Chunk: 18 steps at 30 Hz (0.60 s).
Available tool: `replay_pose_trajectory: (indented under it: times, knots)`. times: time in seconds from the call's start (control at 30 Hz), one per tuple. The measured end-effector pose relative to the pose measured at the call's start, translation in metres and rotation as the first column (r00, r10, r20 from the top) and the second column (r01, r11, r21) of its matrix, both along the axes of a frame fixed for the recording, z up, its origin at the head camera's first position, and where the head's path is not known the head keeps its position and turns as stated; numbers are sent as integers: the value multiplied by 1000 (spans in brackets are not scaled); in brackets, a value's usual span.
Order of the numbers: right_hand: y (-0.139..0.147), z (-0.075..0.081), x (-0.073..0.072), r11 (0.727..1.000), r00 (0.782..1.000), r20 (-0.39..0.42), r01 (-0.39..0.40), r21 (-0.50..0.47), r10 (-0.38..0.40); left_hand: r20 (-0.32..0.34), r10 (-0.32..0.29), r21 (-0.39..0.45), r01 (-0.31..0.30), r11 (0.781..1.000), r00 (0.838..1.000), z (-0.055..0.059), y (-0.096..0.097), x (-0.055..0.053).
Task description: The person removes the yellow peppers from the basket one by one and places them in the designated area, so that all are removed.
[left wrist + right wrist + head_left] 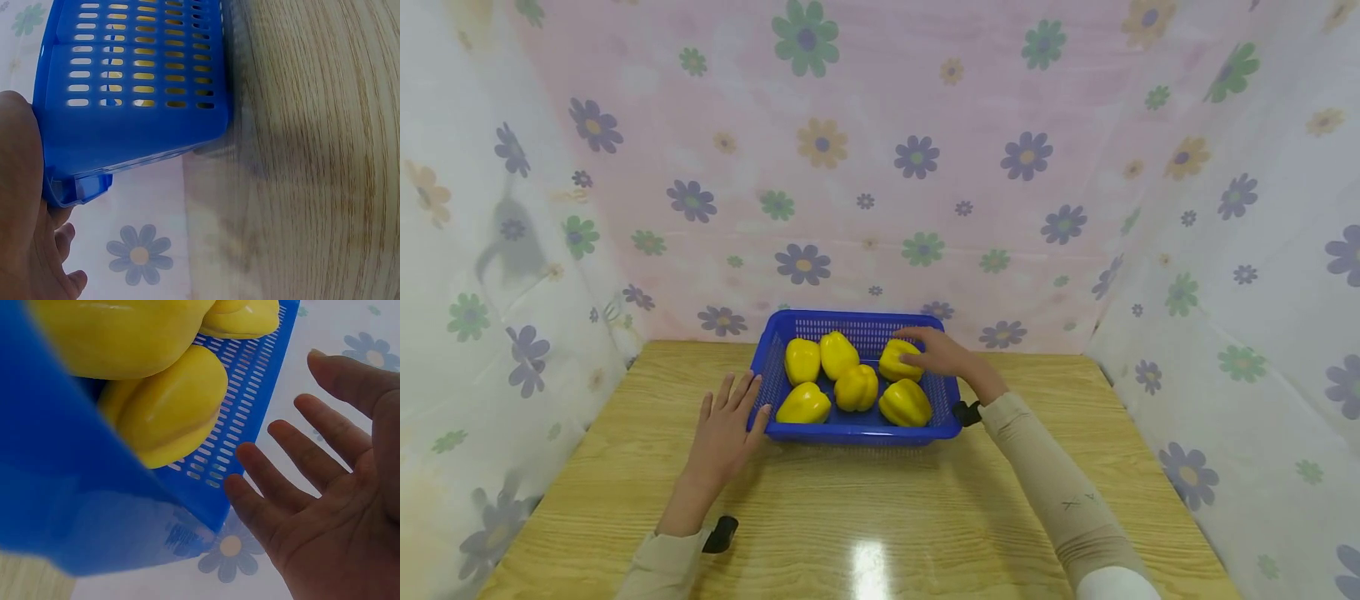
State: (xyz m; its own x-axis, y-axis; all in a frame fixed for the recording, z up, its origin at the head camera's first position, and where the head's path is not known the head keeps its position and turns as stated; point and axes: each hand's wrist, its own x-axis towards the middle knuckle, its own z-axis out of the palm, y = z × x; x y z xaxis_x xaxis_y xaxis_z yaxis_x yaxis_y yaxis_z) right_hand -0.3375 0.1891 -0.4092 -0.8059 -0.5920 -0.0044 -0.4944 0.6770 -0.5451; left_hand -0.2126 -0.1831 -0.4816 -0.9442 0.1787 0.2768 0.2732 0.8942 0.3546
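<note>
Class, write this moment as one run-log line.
basket: on table, holds six yellow peppers | left hand: at basket's left rim | right hand: near back-right pepper, fingers extended

Our left hand (724, 437) and right hand (938, 353) are bare below long beige sleeves. A small, black wrist camera sits by the left cuff (681, 543), another by the right cuff (1006, 410). Our right sleeve (1037, 471) shows small dark marks (1080, 502), then creases, and white cloth (1116, 583) further up.
</note>
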Motion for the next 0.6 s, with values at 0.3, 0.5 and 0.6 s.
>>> replay_pose_trajectory:
  times: [0.3, 0.5, 0.6]
  knots:
    - [-4, 2, -18, 994, 994, 108, 12, 105, -23, -5, 2, 19, -2, 1000, 1000, 1, 2, 1]
    - [-13, 1, -26, 976, 985, 147, 56, 212, -89, -15, -2, 34, 2, 999, 1000, -2, 1, 1]
    - [-18, 0, -28, 962, 977, 171, 78, 260, -125, -4, -5, 38, 5, 999, 1000, -3, 0, 1]
